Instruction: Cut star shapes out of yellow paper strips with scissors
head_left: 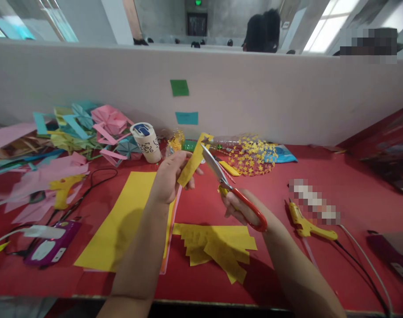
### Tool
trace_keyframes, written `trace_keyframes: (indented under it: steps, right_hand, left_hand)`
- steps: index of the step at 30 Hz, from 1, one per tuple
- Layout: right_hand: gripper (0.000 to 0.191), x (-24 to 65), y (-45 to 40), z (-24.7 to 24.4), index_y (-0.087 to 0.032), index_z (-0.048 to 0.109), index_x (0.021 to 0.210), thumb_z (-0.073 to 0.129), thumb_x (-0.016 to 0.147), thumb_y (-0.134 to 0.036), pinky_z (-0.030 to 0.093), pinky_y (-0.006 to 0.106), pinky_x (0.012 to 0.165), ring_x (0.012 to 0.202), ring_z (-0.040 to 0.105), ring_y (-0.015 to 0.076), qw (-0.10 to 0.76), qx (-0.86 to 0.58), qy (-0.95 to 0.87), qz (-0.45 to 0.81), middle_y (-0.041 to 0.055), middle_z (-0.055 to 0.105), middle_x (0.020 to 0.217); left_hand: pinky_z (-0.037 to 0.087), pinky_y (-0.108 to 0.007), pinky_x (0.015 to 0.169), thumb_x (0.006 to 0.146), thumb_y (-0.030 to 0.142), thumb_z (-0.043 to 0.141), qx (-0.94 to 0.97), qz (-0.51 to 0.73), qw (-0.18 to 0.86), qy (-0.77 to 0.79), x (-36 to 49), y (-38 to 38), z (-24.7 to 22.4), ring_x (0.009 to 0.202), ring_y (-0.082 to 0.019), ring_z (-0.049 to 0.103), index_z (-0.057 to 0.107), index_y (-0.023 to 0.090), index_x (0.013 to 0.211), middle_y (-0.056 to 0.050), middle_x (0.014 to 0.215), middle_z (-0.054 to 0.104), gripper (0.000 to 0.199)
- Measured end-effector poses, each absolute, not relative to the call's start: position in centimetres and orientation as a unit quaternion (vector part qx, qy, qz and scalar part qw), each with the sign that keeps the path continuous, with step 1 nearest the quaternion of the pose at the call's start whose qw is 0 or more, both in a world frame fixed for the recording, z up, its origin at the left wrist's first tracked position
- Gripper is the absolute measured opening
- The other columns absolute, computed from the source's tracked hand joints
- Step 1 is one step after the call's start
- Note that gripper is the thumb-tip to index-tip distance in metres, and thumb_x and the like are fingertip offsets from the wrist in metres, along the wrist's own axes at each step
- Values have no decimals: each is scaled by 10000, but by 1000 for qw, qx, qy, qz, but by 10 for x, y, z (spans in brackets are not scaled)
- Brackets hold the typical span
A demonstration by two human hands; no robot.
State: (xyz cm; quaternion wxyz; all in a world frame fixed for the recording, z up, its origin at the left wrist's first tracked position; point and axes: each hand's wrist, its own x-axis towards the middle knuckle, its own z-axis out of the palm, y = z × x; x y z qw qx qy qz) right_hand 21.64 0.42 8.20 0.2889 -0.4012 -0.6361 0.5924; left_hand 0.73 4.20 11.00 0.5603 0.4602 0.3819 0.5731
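Between the thumb and fingers of my left hand (pixel 172 174) is a yellow paper strip (pixel 193 162), held tilted above the table. My right hand (pixel 242 206) grips a pair of scissors (pixel 221 174) with red and yellow handles. The blades point up and left, their tips beside the strip's upper part; whether they touch it I cannot tell. Below my hands lies a fanned pile of cut yellow strips (pixel 217 245). Under my left forearm is a large yellow paper sheet (pixel 122 221), with pink and orange sheet edges showing beneath it.
Folded paper pieces (pixel 108 121) and a white patterned cup (pixel 146 143) stand at the back left. Yellow glue guns lie at left (pixel 64 190) and right (pixel 309 225), with cables. Star-printed clear wrap (pixel 250 154) lies by the white partition (pixel 122 79). A purple power box (pixel 52 243) sits front left.
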Motion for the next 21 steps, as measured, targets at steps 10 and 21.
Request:
trace_keyframes:
  steps: [10,21]
  right_hand:
    - [561,211,1,74,-236,441,660,470,823,-772,533,323,597,297,287,67,327,-333,-606,644,-124,353,366]
    - [569,210,-1,75,-235,401,669,521,796,-776,465,277,495,327,328,59,289,-395,-637,595,-120,383,420]
  left_hand:
    - [428,-205,477,711,317,704,590,493,516,377,31,34,100,474,-77,505,552,196,686,57,561,535,196]
    - [405,-217,417,842,410,618,447,654,458,403,29,25,106,436,-86,511,616,178,711,25,547,576,267]
